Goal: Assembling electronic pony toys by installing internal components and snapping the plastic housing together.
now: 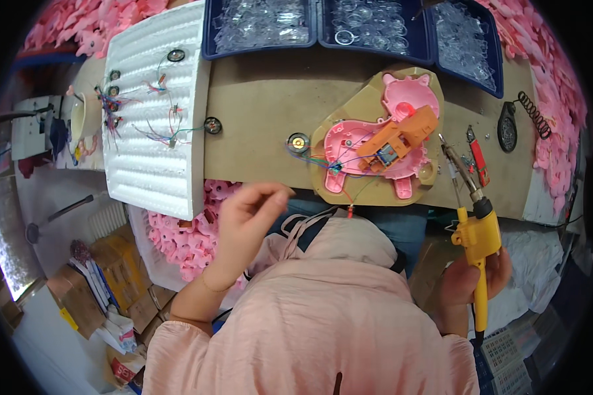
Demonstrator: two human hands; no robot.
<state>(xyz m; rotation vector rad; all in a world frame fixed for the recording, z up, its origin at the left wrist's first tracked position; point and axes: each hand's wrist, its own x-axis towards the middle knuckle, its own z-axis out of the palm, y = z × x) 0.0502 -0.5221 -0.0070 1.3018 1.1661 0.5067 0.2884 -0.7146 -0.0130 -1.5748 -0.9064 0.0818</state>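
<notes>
My right hand (471, 280) grips a yellow soldering gun (478, 238), its metal tip raised over the bench's right part. My left hand (257, 207) is held just off the bench's front edge, thumb and fingers drawn together; whatever they may hold is too small to make out. Between the hands, a pink plastic toy shell half (346, 139) rests in a tan holder (323, 186). Across the shell lies an orange plastic housing (418, 128) with a small circuit board (387, 155). Thin coloured wires run from there to a round speaker (299, 143) and to a small red-ended lead (350, 211) hanging over the edge.
A white foam tray (155, 158) at left carries speakers and wired boards. Blue bins (319, 49) of clear plastic parts line the back. Red-handled cutters (479, 158) and a black oval part with a coiled cord (507, 128) lie right. Pink pieces (553, 99) are heaped beyond.
</notes>
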